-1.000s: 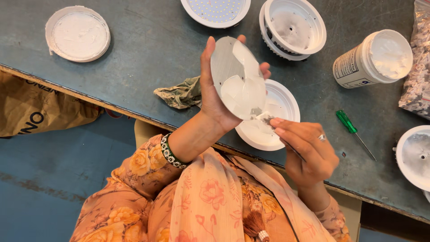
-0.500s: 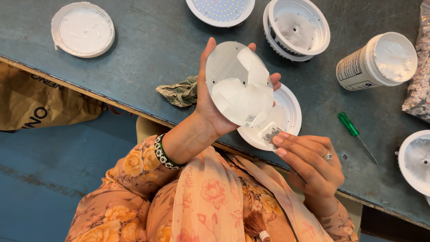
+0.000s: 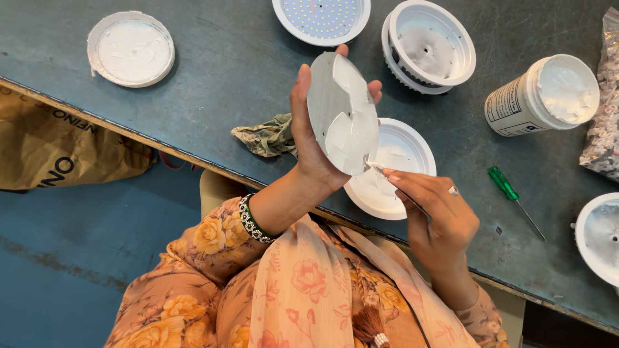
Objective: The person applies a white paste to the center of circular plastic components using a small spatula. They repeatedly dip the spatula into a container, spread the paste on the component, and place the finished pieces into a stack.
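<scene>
My left hand (image 3: 309, 138) holds a round metal disc (image 3: 342, 109) upright above the table edge, its face smeared with white paste. My right hand (image 3: 432, 206) pinches a thin spreading stick (image 3: 377, 167) whose tip touches the lower rim of the disc. Directly below the disc lies a white round lamp housing (image 3: 400, 171) on the table. An open white jar of paste (image 3: 548, 93) stands to the right.
A grey-blue table (image 3: 213, 77) carries a white lid (image 3: 131, 48) at the far left, an LED disc (image 3: 321, 18), another housing (image 3: 431, 48), a crumpled cloth (image 3: 267, 135), a green screwdriver (image 3: 509, 193), a housing (image 3: 599, 235) at the right edge and a bag of small parts (image 3: 606, 129).
The disc has turned more edge-on and upright in my left hand. My right hand has shifted up, bringing the stick's tip onto the disc's lower rim.
</scene>
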